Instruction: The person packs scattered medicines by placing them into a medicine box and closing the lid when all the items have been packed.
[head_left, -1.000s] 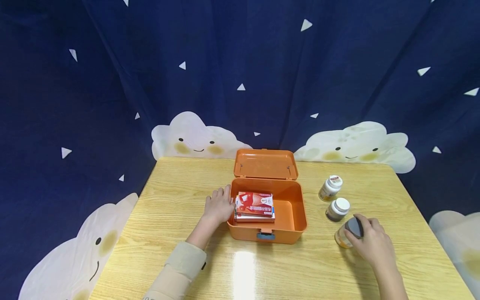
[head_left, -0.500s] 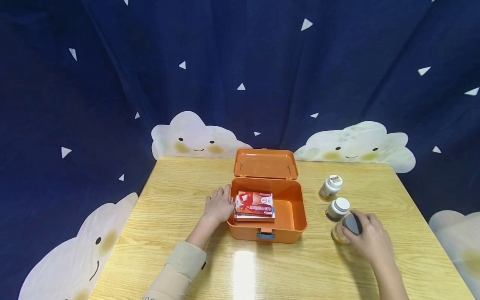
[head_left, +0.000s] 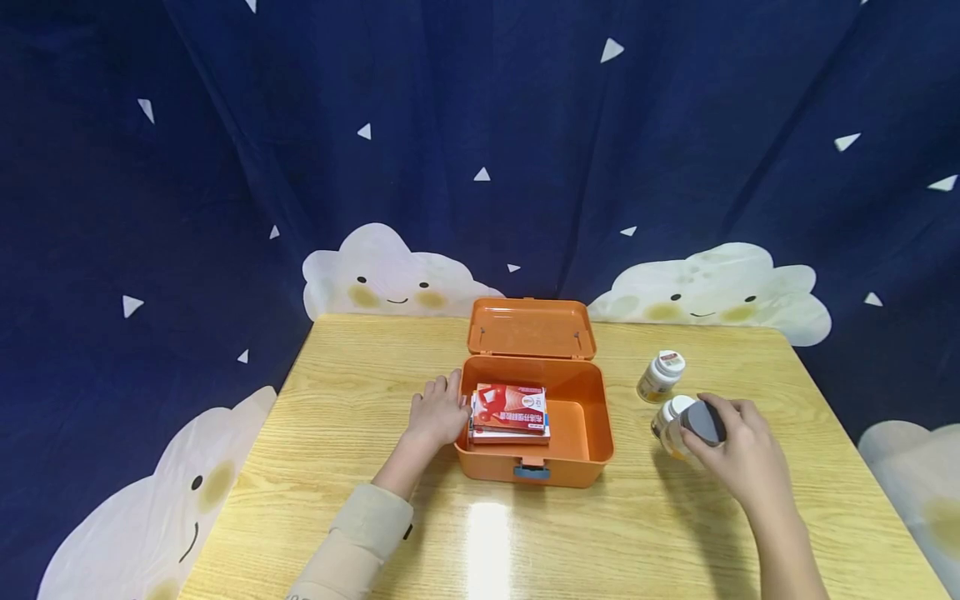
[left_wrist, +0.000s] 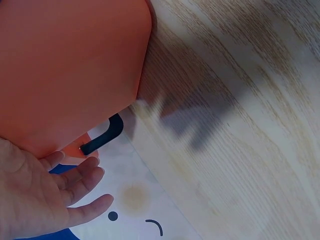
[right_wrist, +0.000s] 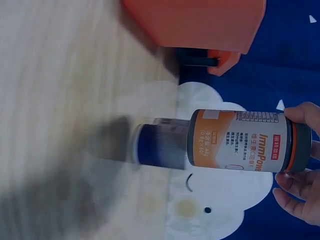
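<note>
My right hand [head_left: 746, 454] grips the dark grey cap of a supplement bottle [right_wrist: 235, 140] with a white and orange label. The bottle is lifted off the table in the right wrist view and overlaps a white-capped bottle [head_left: 670, 412] in the head view. Farther back stands another white-capped bottle [head_left: 661, 377]. At the left side wall of an orange storage box [head_left: 573, 471], my left hand [head_left: 437, 410] touches the rim with its fingers loosely spread. The box's lid [head_left: 532, 327] stands open. Inside, at the left, a red and white medicine carton [head_left: 510, 407] lies on top of another carton.
A wooden table [head_left: 337, 533] carries everything. Behind it hangs a dark blue curtain [head_left: 420, 100] with white clouds and triangles. The box has a grey front latch [head_left: 531, 472]. Bare box floor shows right of the cartons.
My right hand has raised the grey-capped bottle off the table and brought it slightly up and left, over the nearer white-capped bottle. The left hand and the box have not moved.
</note>
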